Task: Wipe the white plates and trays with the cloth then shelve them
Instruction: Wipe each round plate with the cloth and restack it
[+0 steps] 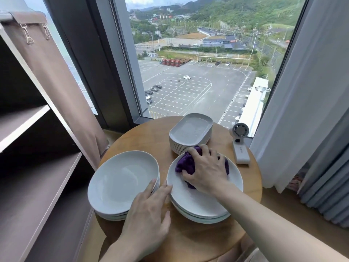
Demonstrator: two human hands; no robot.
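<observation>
Head cam looks down on a small round wooden table (143, 137) shoved up against a big window (124, 69), with a car park (188, 87) way below outside. The right hand (205, 171) is clamped over a bunched-up purple cloth (186, 163), fingers spread and curled round it, pressing it into the top plate (188, 199) of the right-hand stack, toward that plate's far side. The left hand (149, 210) is flat-ish, fingers straight, holding nothing. Its fingertips sit in the gap between the two stacks and touch the near-left rim of that same plate. The left stack of plates (120, 178) is just beside it, round and white. A stack of white oblong trays (190, 129) sits at the far side of the table, its front edge right by the cloth hand. A little white fan (239, 144) sits near the table's right edge.

Room-wise, dark open shelving (34, 125) fills the left side, with a brown curtain (56, 82) clipped to its top corner. Pale grey curtains (302, 110) hang on the right.
</observation>
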